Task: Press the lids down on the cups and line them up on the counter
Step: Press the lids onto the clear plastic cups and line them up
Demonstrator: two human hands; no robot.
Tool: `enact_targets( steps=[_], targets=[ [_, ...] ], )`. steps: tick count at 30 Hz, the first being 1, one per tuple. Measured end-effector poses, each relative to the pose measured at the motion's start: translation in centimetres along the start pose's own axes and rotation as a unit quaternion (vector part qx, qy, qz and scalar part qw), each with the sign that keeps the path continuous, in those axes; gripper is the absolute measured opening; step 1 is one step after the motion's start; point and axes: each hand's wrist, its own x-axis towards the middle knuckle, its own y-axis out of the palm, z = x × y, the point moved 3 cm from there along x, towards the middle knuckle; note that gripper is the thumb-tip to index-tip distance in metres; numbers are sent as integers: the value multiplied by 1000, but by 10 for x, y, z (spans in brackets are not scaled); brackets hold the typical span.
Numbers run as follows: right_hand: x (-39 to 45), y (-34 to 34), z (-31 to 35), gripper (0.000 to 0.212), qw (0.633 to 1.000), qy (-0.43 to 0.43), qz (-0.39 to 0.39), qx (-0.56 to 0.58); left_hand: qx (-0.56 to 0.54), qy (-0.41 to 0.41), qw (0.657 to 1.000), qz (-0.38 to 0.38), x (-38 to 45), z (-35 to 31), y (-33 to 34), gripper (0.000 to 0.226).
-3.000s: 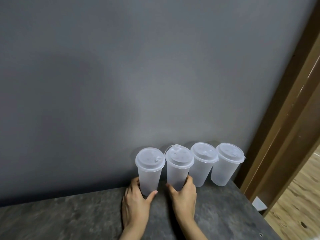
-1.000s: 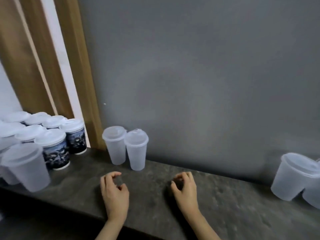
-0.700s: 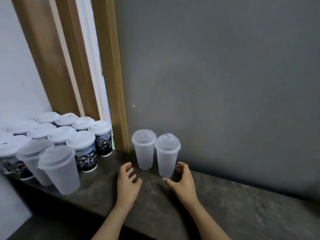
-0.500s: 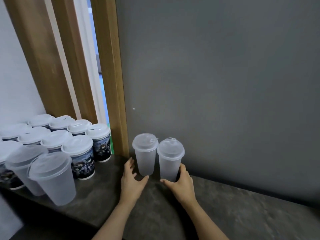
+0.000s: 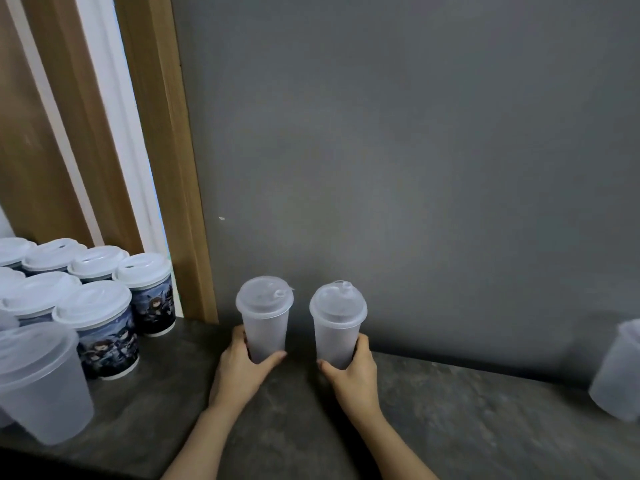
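Drinks-shop back counter: dark stone counter (image 5: 450,420), massed lidded takeaway cups (image 5: 100,327).

Left hand (image 5: 239,370) grips one lidded translucent cup (image 5: 265,320); right hand (image 5: 353,375) grips a second cup (image 5: 337,329). Both stand upright, apart, on the dark counter (image 5: 450,417).

- 2 lidded cups stand on the counter (image 5: 450,427) before the wall (image 5: 415,150), apart from each other.
- The left hand (image 5: 239,372) grips the left cup (image 5: 265,327) at its base; the right hand (image 5: 353,379) grips the right cup (image 5: 337,332).
- A cluster of lidded cups (image 5: 100,327) stands far left.
- Another cup (image 5: 620,372) stands far right.
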Motion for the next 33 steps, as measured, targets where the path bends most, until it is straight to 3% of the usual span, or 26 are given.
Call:
enact_targets(
  steps=[5,11,21,26,33],
  targets=[
    [-12,-68,-16,52,997,11,-73,2,1,30,1000,-3,-41,-27,34,71],
    [-37,-167,-42,47,986,28,-166,-1,9,81,995,65,-100,-80,112,68],
    [-71,-299,-80,54,972,26,-234,-14,-13,120,978,170,-184,-162,229,69],
    [-86,-377,-95,47,958,28,-285,-26,-29,130,973,188,-226,-199,281,69],
    [-99,-487,-129,57,933,44,-351,-64,-41,137,973,182,-284,-248,347,66]
  ],
)
